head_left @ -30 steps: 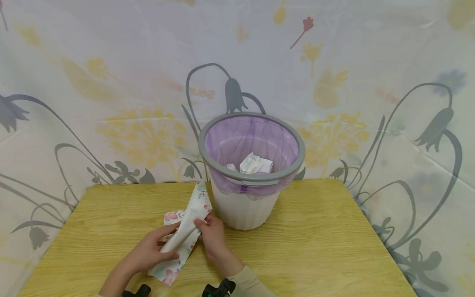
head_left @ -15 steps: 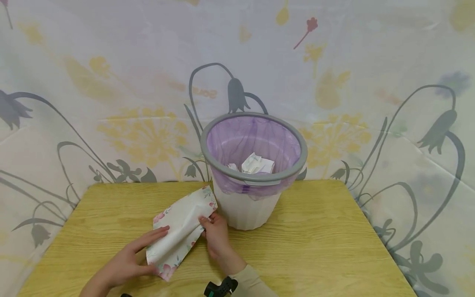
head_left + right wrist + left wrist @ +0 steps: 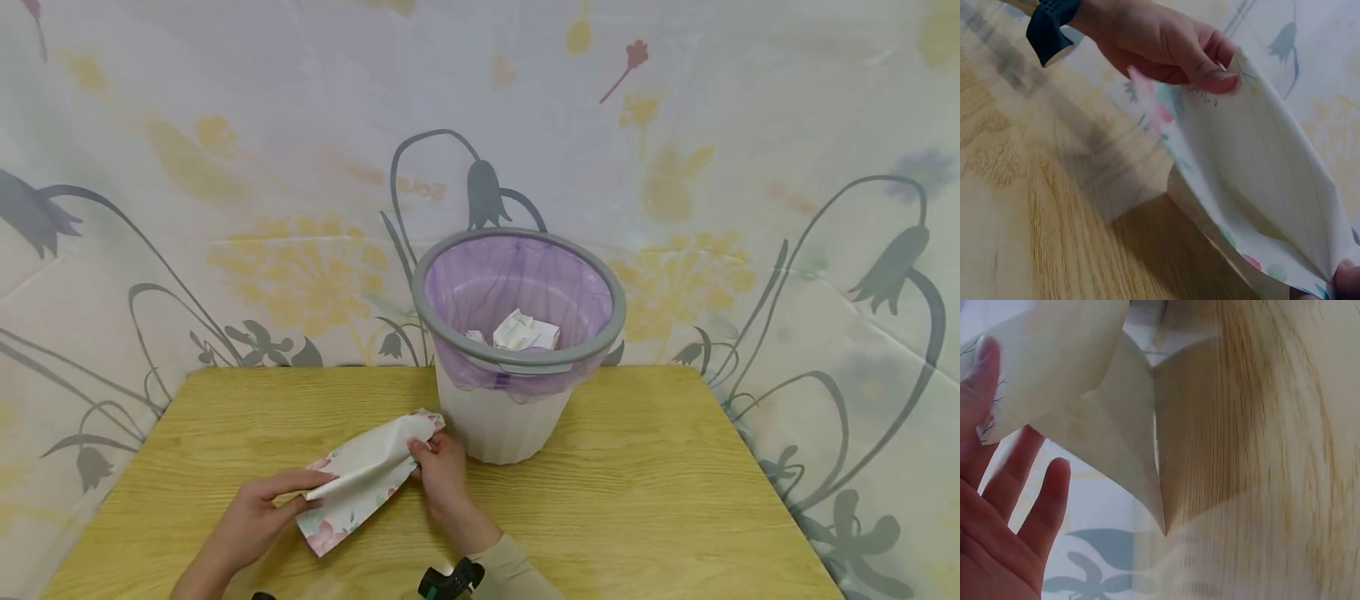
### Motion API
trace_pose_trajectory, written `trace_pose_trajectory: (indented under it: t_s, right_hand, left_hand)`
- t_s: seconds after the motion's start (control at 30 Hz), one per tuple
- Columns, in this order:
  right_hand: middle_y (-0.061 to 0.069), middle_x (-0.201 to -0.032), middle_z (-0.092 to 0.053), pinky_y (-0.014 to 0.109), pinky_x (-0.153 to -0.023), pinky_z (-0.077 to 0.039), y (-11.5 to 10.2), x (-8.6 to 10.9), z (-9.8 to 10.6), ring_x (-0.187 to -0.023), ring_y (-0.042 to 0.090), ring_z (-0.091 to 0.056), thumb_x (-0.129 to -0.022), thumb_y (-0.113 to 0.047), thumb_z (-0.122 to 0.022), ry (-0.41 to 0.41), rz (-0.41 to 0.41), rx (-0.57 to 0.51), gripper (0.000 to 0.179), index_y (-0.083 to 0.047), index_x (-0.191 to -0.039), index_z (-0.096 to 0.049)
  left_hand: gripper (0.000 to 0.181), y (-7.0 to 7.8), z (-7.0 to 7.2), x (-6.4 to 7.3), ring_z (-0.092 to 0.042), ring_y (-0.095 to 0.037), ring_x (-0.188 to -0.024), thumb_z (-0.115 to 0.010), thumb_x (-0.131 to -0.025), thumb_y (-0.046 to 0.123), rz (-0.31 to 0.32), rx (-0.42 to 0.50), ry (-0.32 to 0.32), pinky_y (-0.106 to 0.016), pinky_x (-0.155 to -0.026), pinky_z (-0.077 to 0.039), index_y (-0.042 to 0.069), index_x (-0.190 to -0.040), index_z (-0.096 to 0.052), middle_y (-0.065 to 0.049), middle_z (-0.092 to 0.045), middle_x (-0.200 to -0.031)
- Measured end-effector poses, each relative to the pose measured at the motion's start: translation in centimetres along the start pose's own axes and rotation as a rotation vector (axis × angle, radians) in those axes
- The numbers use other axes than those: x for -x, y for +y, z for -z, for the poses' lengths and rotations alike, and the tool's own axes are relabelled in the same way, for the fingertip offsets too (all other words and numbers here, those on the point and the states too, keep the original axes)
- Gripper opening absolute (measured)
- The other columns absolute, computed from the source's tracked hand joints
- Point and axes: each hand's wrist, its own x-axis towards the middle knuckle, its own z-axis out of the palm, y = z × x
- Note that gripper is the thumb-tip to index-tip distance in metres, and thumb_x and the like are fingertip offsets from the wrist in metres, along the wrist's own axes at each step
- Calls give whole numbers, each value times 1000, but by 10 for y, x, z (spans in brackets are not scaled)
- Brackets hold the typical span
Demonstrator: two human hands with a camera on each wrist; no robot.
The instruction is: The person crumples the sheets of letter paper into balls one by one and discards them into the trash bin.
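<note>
A white sheet of paper (image 3: 363, 471) with a pink-flower border is held bent above the table, left of the bin. My left hand (image 3: 258, 512) pinches its left edge between thumb and fingers. The left wrist view shows the thumb of the left hand (image 3: 997, 506) over the sheet's edge and the other fingers spread behind it. At the sheet's right end, my right hand (image 3: 444, 479) pinches it, thumb on top. In the right wrist view the sheet (image 3: 1260, 150) sags into a trough between both hands, and only fingertips of the right hand (image 3: 1346, 280) show.
A white waste bin (image 3: 502, 421) with a grey rim and purple liner stands just right of the sheet, near the back edge of the wooden table (image 3: 637, 500). Crumpled white paper (image 3: 517, 332) lies inside it. A flower-printed cloth (image 3: 300, 167) hangs behind.
The sheet goes from folded over, to spread flatter, to bent lengthwise and lower. My left hand drew back left, opened off the sheet, then took hold of its left edge. The right kept its grip.
</note>
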Motion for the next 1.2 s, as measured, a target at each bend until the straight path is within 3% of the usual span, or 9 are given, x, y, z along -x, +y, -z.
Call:
trace_pose_trajectory:
  t_s: [0.13,0.3,0.47,0.57,0.73,0.87,0.97,1.07,1.2]
  right_hand:
    - [-1,-79,-62,21,-55,-43,2,-1,2,-67,9,-54,-93,-1,-67,3,27,87,11,10,-95,-66]
    - [-2,-75,-57,19,-58,-43,2,1,2,-69,9,-51,-90,1,-69,-30,92,220,15,11,-81,-65]
    - [-3,-74,-56,18,-60,-42,2,0,4,-70,8,-50,-90,1,-69,-77,104,205,15,14,-83,-67]
    - [-2,-75,-58,18,-62,-43,-1,0,5,-72,8,-51,-90,4,-67,-120,96,201,13,16,-86,-68]
    - [1,-82,-63,21,-65,-46,-4,2,8,-75,9,-55,-91,8,-64,-217,86,124,14,21,-96,-66]
    - [6,-93,-69,22,-69,-49,1,0,10,-80,9,-58,-93,5,-64,-276,79,84,18,18,-105,-67]
    - [11,-101,-70,22,-73,-50,-2,1,11,-85,9,-60,-94,3,-64,-321,78,84,21,16,-109,-67]
    - [13,-104,-70,22,-74,-50,-3,1,12,-88,9,-61,-94,3,-63,-349,87,92,21,15,-110,-66]
    - [12,-102,-70,22,-74,-50,-2,0,13,-87,10,-61,-94,2,-63,-331,99,86,21,15,-110,-66]
  left_hand:
    - [38,3,-1,-7,-64,-5,-107,-61,-84,-24,31,-19,-2,-26,-76,-57,0,-110,-74,-12,-72,-112]
    - [23,8,-4,-16,-68,-7,-85,-63,-91,-10,149,-97,-6,-26,-61,-54,6,-100,-76,-1,-74,-97]
    - [21,8,-5,-20,-65,-9,-73,-64,-91,-7,169,-169,10,-27,-54,-49,8,-98,-77,3,-73,-90]
    - [22,6,-8,-23,-64,-7,-78,-67,-89,-7,144,-209,38,-24,-59,-50,11,-95,-78,2,-73,-93]
    - [30,1,-14,-32,-57,-6,-115,-75,-80,-7,37,-274,49,-14,-84,-46,22,-87,-75,-10,-68,-117]
    - [31,-5,-15,-37,-44,-4,-132,-73,-82,-6,16,-224,-2,-11,-97,-38,25,-87,-71,-20,-57,-136]
    - [27,-7,-16,-36,-43,-3,-133,-68,-88,-5,66,-133,-46,-12,-100,-37,22,-90,-71,-24,-55,-138]
    - [20,-8,-19,-35,-51,-2,-125,-64,-93,-2,126,-96,-62,-14,-96,-42,16,-97,-73,-17,-63,-131]
    - [18,-8,-23,-35,-63,-2,-96,-62,-94,-3,152,-105,-41,-20,-76,-52,8,-104,-73,-1,-72,-105]
